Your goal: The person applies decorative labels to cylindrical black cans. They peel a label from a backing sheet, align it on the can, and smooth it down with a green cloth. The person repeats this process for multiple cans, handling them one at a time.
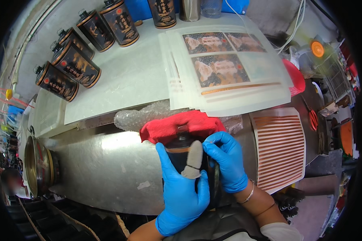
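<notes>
A black bottle (176,156) with a narrow neck and a copper-coloured band at its shoulder stands upright, close in front of me. My left hand (182,193), in a blue glove, is wrapped round its near side. A grey fabric finger cover (195,155) sits on one of that hand's fingers and hides part of the bottle. At the bottle's right shoulder, my gloved right hand (228,160) has thumb and forefinger pinched together; what they hold, if anything, is too small to make out. Behind the bottle's neck lies a crumpled red cloth (161,127).
Decorated black bottles (77,66) stand along the back left of the raised white board (120,76). Printed picture sheets (245,98) overlap its right side. A brown-striped sheet (279,148) lies at right, near red-handled scissors (313,119). Bubble wrap (134,116) borders the cloth; a metal basin (31,168) stands left.
</notes>
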`<state>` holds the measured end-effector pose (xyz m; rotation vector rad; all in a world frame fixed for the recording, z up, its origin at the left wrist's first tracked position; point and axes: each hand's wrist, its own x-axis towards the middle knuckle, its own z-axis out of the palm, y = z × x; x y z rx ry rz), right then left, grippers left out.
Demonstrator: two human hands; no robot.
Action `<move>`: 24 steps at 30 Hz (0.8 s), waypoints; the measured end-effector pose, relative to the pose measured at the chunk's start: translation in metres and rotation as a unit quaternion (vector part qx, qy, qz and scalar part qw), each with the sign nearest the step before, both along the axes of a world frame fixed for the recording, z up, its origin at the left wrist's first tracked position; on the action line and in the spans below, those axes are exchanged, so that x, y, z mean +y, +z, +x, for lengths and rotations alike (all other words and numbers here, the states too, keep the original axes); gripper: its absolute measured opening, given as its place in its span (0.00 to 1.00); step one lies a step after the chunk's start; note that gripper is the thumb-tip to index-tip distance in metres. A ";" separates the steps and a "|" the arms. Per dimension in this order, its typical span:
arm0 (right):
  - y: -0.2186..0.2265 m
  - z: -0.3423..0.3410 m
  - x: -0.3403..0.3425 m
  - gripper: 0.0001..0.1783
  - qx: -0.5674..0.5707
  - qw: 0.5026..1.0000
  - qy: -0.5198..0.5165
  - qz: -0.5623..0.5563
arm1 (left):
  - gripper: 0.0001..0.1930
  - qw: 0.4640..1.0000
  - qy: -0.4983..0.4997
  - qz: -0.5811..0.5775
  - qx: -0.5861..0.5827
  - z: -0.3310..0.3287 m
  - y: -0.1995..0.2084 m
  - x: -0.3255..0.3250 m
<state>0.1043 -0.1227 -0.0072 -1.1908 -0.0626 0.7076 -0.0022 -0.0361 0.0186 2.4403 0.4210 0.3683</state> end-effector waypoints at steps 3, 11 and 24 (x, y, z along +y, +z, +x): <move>0.001 -0.003 0.001 0.05 -0.020 1.000 -0.001 0.006 | 0.46 0.985 0.050 -0.137 -0.091 0.000 -0.012 -0.002; 0.006 -0.005 0.001 0.05 0.017 0.999 -0.026 0.009 | 0.42 0.999 0.017 -0.037 -0.018 0.001 0.005 -0.002; -0.002 -0.030 -0.033 0.12 -0.382 0.905 0.162 -0.093 | 0.23 0.718 0.155 -0.669 -0.115 -0.007 -0.037 0.042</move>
